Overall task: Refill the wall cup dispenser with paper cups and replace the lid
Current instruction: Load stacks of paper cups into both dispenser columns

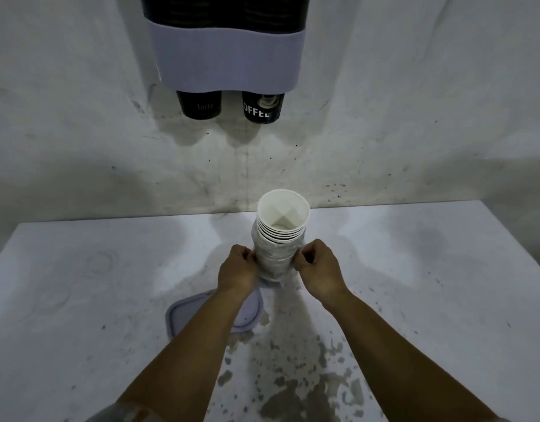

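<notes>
Desk [80,284]: white, stained. Dispenser [229,56]: on wall, two dark cups below. Lid [183,312]: off, flat on desk. Cups [281,236]: upright, half-sleeved. Left hand [236,269], right hand [319,271]: pinching wrap [273,263]. Step: unwrapping. Next, likely: bare stack, lift.

Dim, cool light around me; soft shadows on the desk [80,269] and wall [415,86], edges bowed by wide-angle distortion.
</notes>
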